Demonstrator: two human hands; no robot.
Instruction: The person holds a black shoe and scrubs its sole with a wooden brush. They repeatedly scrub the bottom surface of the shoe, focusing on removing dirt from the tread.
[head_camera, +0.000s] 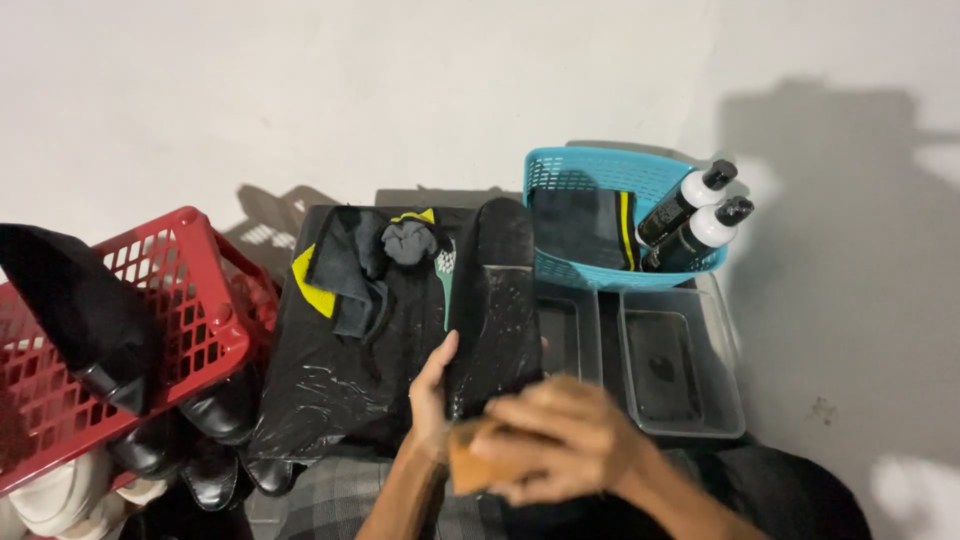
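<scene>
Head view: your left hand has its fingers clamped round a black shoe, held upright just left of the clear trays. Your right hand, fingers together on a tan brush, sits at the shoe's lower end; the red basket lies well left of the shoe.

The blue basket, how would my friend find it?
Look along the white wall to the right of the black plastic sheet. The turquoise plastic lattice basket sits behind two clear plastic trays. Unlike the red crate, it holds two white-necked, black-capped bottles.
</scene>
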